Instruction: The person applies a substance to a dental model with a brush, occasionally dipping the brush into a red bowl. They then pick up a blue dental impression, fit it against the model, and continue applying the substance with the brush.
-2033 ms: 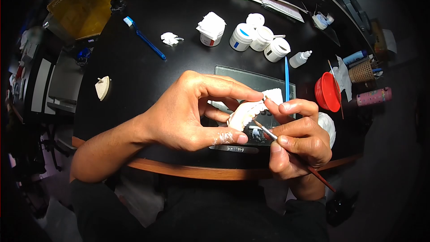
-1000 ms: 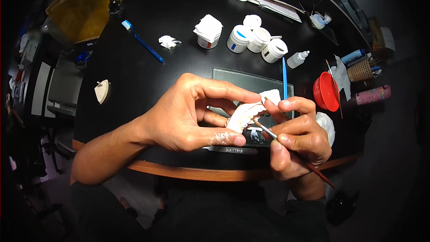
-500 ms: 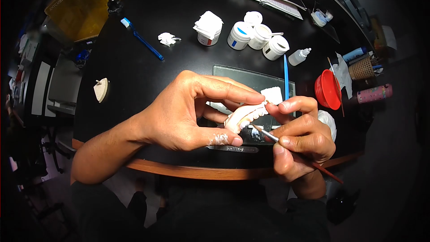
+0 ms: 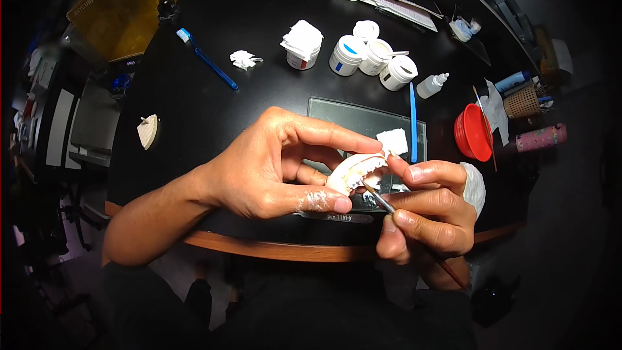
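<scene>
My left hand (image 4: 265, 168) grips a cream-white dental model (image 4: 346, 170) between thumb and fingers, its curved row of teeth turned toward the right. White residue marks the left thumb. In my right hand (image 4: 434, 210) is a thin brush (image 4: 381, 201) with a dark red handle, pinched between thumb and fingers. The brush tip meets or nearly meets the teeth at the model's lower side. Right fingertips also come up against the model's far end. Beneath both hands lies a glass slab (image 4: 350, 114), with a folded white pad (image 4: 392, 142) and a blue stick (image 4: 413, 123) on it.
White jars (image 4: 346, 56) stand behind the slab, beside a dropper bottle (image 4: 432, 85). A red bowl (image 4: 472, 133) sits at the right. Further left are a blue toothbrush (image 4: 207, 59), crumpled tissue (image 4: 244, 59) and a beige wedge-shaped piece (image 4: 148, 131). The wooden table edge (image 4: 278, 249) runs in front.
The dental model has tilted, showing more of its inner side. My right hand has shifted slightly left and down, and the brush now points more steeply upward.
</scene>
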Available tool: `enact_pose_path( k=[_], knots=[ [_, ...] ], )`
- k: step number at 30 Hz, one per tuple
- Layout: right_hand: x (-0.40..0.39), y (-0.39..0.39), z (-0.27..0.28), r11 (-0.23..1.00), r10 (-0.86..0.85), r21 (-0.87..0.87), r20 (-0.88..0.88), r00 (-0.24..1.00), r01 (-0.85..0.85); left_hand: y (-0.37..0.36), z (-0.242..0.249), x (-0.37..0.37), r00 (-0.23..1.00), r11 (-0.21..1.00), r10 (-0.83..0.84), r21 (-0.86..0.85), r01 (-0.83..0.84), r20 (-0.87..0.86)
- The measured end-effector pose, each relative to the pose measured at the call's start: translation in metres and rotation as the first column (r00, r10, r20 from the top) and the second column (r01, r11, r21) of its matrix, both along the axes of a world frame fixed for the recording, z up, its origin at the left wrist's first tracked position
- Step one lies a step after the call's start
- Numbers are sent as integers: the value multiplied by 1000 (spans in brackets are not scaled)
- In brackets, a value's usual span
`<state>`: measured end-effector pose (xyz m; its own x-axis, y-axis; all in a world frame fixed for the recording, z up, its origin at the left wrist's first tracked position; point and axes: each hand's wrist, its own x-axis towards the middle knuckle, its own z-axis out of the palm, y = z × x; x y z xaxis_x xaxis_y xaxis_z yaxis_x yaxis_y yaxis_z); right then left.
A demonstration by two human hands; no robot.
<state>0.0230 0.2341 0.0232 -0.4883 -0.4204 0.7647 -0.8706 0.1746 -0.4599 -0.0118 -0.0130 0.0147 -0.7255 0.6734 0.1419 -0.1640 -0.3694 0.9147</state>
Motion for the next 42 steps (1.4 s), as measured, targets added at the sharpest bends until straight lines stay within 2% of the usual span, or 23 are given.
enact_pose_path(
  k=[37, 42],
  knots=[
    [-4, 2, -2, 1000, 25, -5, -26, 999, -25, -1, -1, 0, 999, 1000, 4, 7, -4, -39],
    [-5, 2, -1, 999, 37, -38, 15, 999, -36, 0, -2, -1, 997, 1000, 17, 13, -16, -72]
  ],
)
